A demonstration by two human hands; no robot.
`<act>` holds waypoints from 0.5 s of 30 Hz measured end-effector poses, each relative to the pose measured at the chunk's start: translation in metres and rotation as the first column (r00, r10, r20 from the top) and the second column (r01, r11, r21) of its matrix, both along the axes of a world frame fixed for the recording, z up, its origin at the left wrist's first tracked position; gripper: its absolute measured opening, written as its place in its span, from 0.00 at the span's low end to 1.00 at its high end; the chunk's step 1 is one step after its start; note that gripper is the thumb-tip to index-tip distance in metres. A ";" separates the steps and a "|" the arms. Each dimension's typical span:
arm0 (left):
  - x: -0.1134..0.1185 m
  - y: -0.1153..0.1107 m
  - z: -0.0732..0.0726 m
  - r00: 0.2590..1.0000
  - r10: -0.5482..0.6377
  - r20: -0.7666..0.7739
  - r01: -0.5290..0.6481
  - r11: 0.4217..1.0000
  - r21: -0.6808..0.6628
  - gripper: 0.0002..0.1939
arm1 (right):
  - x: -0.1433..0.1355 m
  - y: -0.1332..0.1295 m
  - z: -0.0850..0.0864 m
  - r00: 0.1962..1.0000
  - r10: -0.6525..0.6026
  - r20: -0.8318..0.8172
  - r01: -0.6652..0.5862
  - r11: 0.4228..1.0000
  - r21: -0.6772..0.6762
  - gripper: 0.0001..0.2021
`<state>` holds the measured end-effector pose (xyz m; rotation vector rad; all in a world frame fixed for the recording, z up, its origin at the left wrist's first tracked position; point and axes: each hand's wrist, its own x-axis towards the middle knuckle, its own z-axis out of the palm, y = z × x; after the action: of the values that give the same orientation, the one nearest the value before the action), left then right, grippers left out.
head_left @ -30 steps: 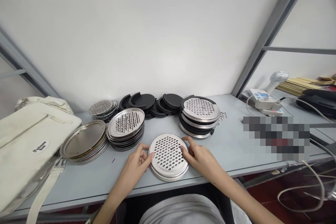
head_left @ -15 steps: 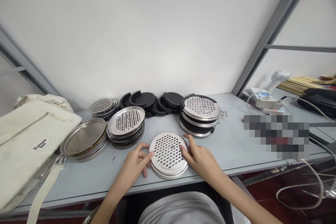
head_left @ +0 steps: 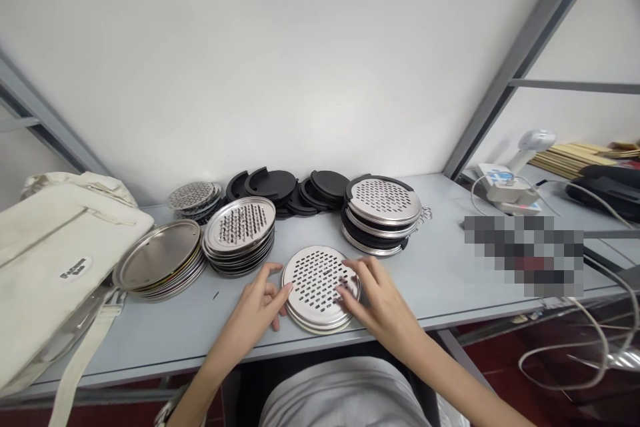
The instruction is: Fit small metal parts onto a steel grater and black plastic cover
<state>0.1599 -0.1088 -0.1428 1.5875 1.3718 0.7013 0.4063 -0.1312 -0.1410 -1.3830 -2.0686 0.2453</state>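
Note:
Near the front edge of the table, a round metal grater plate (head_left: pixel 316 283) lies on top of a small stack of round plates, its slots facing up. My left hand (head_left: pixel 263 300) grips the left edge of the stack, thumb on the rim and fingers curled at its side. On the other side, my right hand (head_left: pixel 377 293) hovers with thumb and fingers apart over the right edge of the grater plate. Whether its fingertips touch the metal is hard to see. Behind it stands a stack of grater plates in black holders (head_left: pixel 383 203), with metal rings at its right.
At the left are a stack of coarse grater plates (head_left: pixel 243 230), a stack of plain metal discs (head_left: pixel 160 257) and finer grater plates (head_left: pixel 193 195). Black round holders (head_left: pixel 275 185) lie along the wall. A cream bag (head_left: pixel 75 240) takes up the left end; a white handheld device (head_left: pixel 530 147) stands right.
My right hand's fingers have drawn inward from the outer rim over the grater plate. The top plate now sits slightly offset from those beneath. My left hand stays at the edge.

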 end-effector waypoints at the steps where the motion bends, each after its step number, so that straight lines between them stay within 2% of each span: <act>1: 0.000 0.000 0.000 1.000 -0.001 0.009 0.001 1.000 -0.001 0.23 | 0.000 -0.003 0.002 0.997 0.078 -0.002 -0.078 0.997 -0.001 0.18; 3: 0.000 -0.002 0.000 1.000 0.002 0.024 -0.001 1.000 -0.021 0.23 | 0.000 -0.009 0.006 0.978 0.209 -0.001 -0.209 0.977 -0.048 0.21; 5: 0.001 -0.003 0.001 0.999 0.014 0.042 -0.011 0.998 -0.056 0.25 | 0.000 -0.012 0.008 0.960 0.281 -0.013 -0.281 0.954 -0.106 0.23; 11: 0.005 -0.003 0.001 0.982 0.038 0.187 -0.013 0.991 -0.134 0.31 | -0.001 -0.011 0.010 0.940 0.334 -0.070 -0.341 0.918 -0.204 0.19; 15: 0.006 -0.002 0.002 0.977 0.054 0.207 -0.019 0.986 -0.167 0.34 | 0.001 -0.008 0.008 0.935 0.340 -0.103 -0.355 0.912 -0.208 0.19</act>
<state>0.1657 -0.1112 -0.1403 1.3216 1.2700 0.7370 0.4072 -0.1389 -0.1327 -1.1000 -2.2771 0.6837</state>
